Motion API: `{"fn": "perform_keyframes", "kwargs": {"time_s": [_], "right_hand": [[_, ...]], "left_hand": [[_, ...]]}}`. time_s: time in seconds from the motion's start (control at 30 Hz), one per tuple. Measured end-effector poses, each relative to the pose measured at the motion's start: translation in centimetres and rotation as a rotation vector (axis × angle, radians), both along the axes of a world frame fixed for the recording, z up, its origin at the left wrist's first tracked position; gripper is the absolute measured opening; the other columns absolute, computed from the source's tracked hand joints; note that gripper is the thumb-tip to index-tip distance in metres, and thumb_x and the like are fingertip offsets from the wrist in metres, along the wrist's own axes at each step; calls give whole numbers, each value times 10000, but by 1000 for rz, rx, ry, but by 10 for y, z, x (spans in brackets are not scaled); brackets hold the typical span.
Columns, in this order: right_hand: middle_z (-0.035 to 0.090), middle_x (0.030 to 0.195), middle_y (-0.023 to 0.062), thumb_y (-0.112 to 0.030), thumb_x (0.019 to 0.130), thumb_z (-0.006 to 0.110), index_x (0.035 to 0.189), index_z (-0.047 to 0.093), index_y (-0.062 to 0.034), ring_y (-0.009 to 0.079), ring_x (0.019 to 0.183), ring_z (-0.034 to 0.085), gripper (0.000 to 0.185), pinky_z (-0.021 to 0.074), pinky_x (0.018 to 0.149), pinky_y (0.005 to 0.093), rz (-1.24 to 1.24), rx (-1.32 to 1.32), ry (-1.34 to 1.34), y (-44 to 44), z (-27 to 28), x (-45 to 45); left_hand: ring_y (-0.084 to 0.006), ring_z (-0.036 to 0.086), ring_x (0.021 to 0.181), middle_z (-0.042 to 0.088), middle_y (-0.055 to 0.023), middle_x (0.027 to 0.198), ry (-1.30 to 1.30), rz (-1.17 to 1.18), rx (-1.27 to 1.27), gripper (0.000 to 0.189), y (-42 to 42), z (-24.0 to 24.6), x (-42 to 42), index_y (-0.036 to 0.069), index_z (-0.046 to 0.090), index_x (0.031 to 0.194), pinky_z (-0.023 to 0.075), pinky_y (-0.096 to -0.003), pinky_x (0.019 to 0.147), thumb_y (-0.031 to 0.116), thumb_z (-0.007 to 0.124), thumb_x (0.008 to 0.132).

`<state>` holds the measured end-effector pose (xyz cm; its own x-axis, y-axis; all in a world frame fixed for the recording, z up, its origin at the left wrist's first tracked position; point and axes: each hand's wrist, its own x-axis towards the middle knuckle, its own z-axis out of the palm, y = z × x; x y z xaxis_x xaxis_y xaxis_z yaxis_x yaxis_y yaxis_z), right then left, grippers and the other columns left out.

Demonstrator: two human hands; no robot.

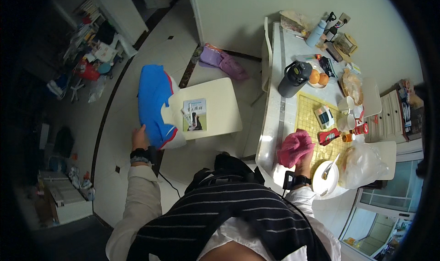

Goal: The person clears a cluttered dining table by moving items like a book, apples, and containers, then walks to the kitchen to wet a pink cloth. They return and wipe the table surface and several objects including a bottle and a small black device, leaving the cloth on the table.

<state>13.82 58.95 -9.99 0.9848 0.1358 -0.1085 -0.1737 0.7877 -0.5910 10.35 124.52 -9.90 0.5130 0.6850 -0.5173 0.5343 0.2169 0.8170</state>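
My left hand (140, 138) touches the near end of a blue garment with red and white trim (151, 99), which hangs over the backrest of a cream chair (223, 106). On the chair seat lies a booklet (195, 114) with loose papers on it. My right hand (304, 163) is closed on a crumpled pink cloth (295, 148) at the near left edge of the dining table (268, 137). Beside that hand stands a white plate (325, 188) with a utensil on it. A yellow mat (314, 106) lies beyond the cloth, with a red packet (329, 136) on it.
A dark vacuum flask (295, 79), a plate of oranges (319, 78), white mugs (345, 113), jars and a clear plastic bag (364, 166) crowd the table. Purple bags (223, 61) lie on the floor by the wall. A dark cable hangs near each wrist.
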Motion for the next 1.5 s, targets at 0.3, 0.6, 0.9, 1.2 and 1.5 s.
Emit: {"fn": "perform_keyframes", "kwargs": {"time_s": [0.3, 0.6, 0.9, 1.2, 1.5], "right_hand": [[537, 829, 88, -361, 942, 445, 1135, 536, -36, 180, 647, 496, 389, 462, 585, 303, -269, 93, 182, 41, 17, 45], [582, 867, 126, -317, 911, 477, 1064, 561, 51, 134, 628, 473, 407, 453, 571, 249, -538, 12, 201, 106, 7, 40], [638, 903, 145, -385, 945, 343, 1035, 590, 75, 201, 722, 585, 529, 505, 647, 310, -517, -90, 224, 122, -44, 40], [630, 966, 147, -480, 975, 349, 1049, 567, 9, 265, 829, 603, 540, 519, 774, 409, -999, -26, 322, 100, -56, 31], [632, 925, 80, -405, 967, 450, 945, 569, -93, 264, 876, 605, 335, 506, 817, 415, -1209, 16, 245, 59, -36, 3]], "left_hand": [[-350, 558, 1061, 576, -207, 1214, 19, -127, 321, 445, 44, -61, 76, -48, 553, 1214, 440, -458, 907, 187, 667, 855], [-323, 614, 898, 653, -190, 1045, 2, -302, 413, 318, 108, -33, 142, -65, 626, 1075, 465, -420, 814, 142, 670, 836], [-309, 617, 845, 659, -198, 995, 51, -372, 554, 303, 115, -18, 144, -77, 628, 1053, 477, -412, 756, 128, 661, 833], [-349, 600, 846, 629, -218, 1040, 13, -125, 453, 335, 200, -27, 130, -80, 608, 1112, 491, -472, 743, 143, 634, 863], [-374, 582, 848, 611, -217, 1064, 462, 186, 681, 421, 343, -112, 111, 1, 638, 1104, 487, -582, 748, 339, 659, 855]]}}
